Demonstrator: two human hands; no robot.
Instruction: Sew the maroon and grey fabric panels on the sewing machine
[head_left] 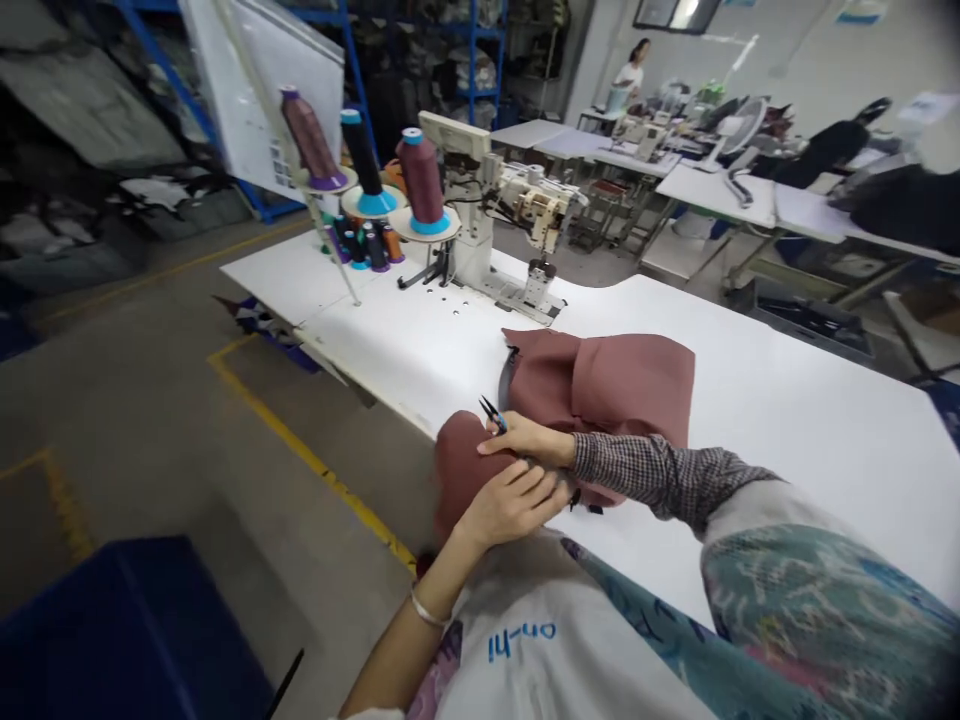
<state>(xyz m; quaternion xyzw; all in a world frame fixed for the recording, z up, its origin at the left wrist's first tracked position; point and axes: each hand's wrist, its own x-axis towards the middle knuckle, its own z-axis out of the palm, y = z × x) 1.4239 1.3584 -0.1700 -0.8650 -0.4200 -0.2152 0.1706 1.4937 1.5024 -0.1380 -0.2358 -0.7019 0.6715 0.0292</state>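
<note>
A folded piece of dusty-pink fabric lies at the near edge of the white sewing table, part of it hanging over the edge. My right hand is closed around small thread snips, whose dark tips point up and left over the cloth. My left hand, wearing a bangle at the wrist, rests just below with curled fingers gripping the hanging part of the fabric.
An industrial sewing machine stands at the table's far side with three large thread cones beside it. A dark blue bin sits on the floor at lower left. Other sewing tables and a person are at the back right.
</note>
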